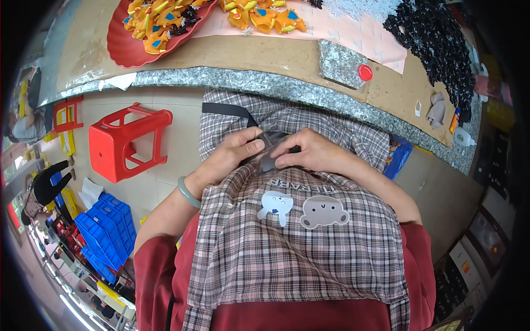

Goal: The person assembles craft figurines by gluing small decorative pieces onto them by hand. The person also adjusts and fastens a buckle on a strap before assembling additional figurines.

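Note:
In front of my waist, my left hand (243,146) pinches a dark grey, shiny, thin piece (269,142) between thumb and fingers. My right hand (301,150) is closed at the other side of this piece, its thumb and fingertips pressed together. The piece looks like film or a small pouch, but its kind is unclear, and the fingers cover part of it. Beneath both hands spreads the plaid apron (298,259) that I wear. A black strap (226,109) runs across the plaid cloth to the left of the hands.
Ahead, a stone-edged table (265,83) carries a red tray (124,49) of orange figures, more figures (262,19), a heap of black parts (428,41), a stone block (339,60) and a cloth (437,110). A red stool (127,143) and blue crates (107,226) stand left.

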Available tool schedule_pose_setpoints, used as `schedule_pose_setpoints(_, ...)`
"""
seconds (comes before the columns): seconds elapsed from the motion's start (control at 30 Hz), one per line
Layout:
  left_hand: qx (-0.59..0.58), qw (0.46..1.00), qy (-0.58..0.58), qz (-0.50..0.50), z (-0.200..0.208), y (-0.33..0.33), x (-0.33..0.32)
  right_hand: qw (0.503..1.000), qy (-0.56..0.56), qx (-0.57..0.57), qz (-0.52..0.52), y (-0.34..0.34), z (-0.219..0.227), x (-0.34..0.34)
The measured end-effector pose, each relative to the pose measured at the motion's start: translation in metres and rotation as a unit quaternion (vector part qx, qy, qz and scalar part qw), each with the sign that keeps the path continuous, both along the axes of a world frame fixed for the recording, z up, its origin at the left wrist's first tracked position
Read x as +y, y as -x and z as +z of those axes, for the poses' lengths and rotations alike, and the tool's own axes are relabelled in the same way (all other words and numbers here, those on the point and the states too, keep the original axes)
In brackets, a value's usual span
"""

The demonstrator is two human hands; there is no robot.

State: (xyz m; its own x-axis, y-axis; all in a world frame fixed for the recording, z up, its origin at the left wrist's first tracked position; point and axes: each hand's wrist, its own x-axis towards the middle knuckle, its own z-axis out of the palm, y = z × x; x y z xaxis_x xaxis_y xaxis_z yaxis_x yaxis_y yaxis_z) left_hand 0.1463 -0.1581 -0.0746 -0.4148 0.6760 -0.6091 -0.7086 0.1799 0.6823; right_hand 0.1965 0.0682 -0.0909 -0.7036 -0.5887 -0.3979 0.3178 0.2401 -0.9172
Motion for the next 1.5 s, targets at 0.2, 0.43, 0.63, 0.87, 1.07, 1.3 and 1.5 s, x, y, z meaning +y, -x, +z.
schedule_pose_setpoints(0.2,0.0,0.998,-0.015,-0.069,0.0,0.002,-0.003,0.967,0.041,-0.185,-0.169,-0.019,-0.001,0.025)
schedule_pose_setpoints(0.43,0.027,0.996,-0.013,-0.087,0.004,0.005,0.0,0.96,0.059,-0.229,-0.148,-0.008,0.011,0.026)
schedule_pose_setpoints(0.63,0.052,0.993,-0.009,-0.109,0.001,0.007,-0.006,0.973,0.005,-0.178,-0.149,-0.005,0.016,0.02)
schedule_pose_setpoints(0.87,0.068,0.991,-0.001,-0.113,0.003,0.008,-0.008,0.984,-0.021,-0.059,-0.165,-0.013,0.008,0.018)
schedule_pose_setpoints(1.07,0.11,0.976,-0.008,-0.189,0.006,0.014,-0.004,0.989,-0.013,0.024,-0.146,-0.01,0.016,0.012)
schedule_pose_setpoints(1.3,0.177,0.961,0.034,-0.21,0.007,0.01,0.007,0.977,-0.037,0.13,-0.163,-0.006,0.013,0.007)
schedule_pose_setpoints(1.5,0.131,0.981,0.067,-0.129,-0.002,0.002,0.003,0.978,-0.047,-0.102,-0.173,-0.003,0.033,0.005)
